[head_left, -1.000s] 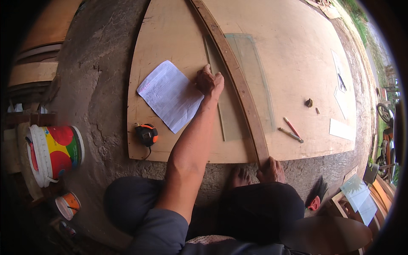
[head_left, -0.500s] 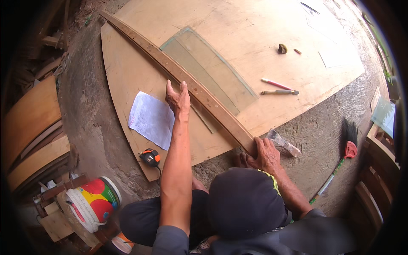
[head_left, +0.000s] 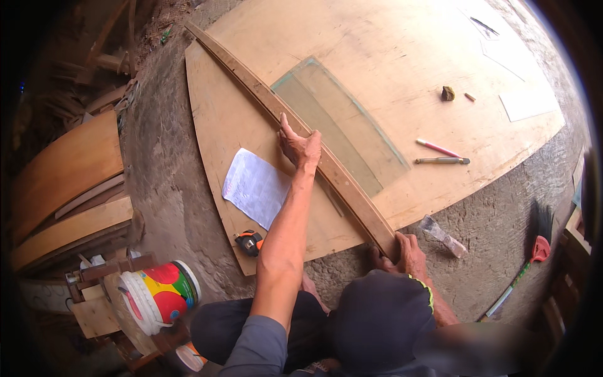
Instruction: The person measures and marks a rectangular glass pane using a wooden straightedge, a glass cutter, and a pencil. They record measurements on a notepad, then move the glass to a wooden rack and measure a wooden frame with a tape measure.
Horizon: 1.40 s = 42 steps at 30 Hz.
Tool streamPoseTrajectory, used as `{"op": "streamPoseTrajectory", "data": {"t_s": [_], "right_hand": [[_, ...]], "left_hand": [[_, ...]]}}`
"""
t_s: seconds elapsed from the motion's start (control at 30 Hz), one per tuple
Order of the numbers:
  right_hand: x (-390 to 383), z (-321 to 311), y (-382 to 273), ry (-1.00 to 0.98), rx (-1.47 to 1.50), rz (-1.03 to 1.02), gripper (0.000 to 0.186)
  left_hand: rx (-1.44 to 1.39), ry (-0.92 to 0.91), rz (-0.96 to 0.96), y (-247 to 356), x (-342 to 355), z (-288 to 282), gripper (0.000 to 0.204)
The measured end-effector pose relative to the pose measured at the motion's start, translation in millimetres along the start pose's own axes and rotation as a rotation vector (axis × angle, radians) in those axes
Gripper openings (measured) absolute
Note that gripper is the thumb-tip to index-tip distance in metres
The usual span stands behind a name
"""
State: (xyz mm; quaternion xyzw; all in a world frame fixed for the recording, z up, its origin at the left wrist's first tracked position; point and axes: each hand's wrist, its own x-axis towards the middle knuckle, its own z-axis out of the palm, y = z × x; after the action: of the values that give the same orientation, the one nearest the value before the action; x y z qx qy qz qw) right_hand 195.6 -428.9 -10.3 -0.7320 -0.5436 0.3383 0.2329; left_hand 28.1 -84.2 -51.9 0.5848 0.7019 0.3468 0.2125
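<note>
A long brown wooden bar [head_left: 342, 174] lies slantwise across a large pale plywood sheet [head_left: 389, 38]. My left hand [head_left: 300, 147] grips its near-left edge around the middle, the thumb toward the upper face and a finger stretched along the side. At the bar's near end, my right hand [head_left: 409, 251] closes around the tip, partly hidden behind a dark cap [head_left: 383, 314]. Beside the bar rests a clear glass pane [head_left: 352, 119] with greenish edges. A sheet of paper with handwriting [head_left: 254, 185] lies left of my left forearm, and a black-and-orange tape measure [head_left: 249, 243] is below it.
On the plywood's right lie a red-and-white pen [head_left: 438, 148], a metal pen-shaped tool [head_left: 441, 161], and a dark lump [head_left: 447, 93]. A brush [head_left: 445, 237] and a red-headed broom [head_left: 540, 249] lie on the rough floor. A colourful bucket [head_left: 164, 295] and curved boards [head_left: 69, 176] stand left.
The whole view has shifted, so the scene sits farther right and lower. My left thumb has turned farther over the bar. My right fingers have drawn closer around its near end.
</note>
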Motion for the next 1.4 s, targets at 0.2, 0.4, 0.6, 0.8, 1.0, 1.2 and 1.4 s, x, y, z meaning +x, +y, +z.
{"op": "streamPoseTrajectory", "data": {"t_s": [0.2, 0.4, 0.6, 0.8, 1.0, 1.2, 1.4], "right_hand": [[-7, 10, 9, 0.004, -0.044, 0.039, 0.073], [-6, 9, 14, 0.091, 0.008, -0.043, 0.073], [3, -6, 8, 0.14, -0.008, -0.069, 0.071], [14, -13, 10, 0.059, -0.103, 0.011, 0.076], [15, -4, 26, -0.011, -0.164, 0.059, 0.079], [20, -13, 20, -0.035, -0.164, -0.02, 0.079], [55, -42, -13, -0.063, -0.304, -0.038, 0.049]], "left_hand": [[0.115, 0.034, -0.013, 5, -6, 9, 0.09], [0.064, 0.027, 0.018, 13, -9, 11, 0.085], [0.081, 0.006, 0.027, 25, 5, 23, 0.088], [0.089, 0.01, -0.038, 8, 6, 17, 0.069], [0.406, 0.001, -0.106, -25, -5, -6, 0.066], [0.417, 0.0, -0.1, -22, -7, -13, 0.063], [0.315, -0.005, -0.209, -29, 0, -9, 0.069]]}}
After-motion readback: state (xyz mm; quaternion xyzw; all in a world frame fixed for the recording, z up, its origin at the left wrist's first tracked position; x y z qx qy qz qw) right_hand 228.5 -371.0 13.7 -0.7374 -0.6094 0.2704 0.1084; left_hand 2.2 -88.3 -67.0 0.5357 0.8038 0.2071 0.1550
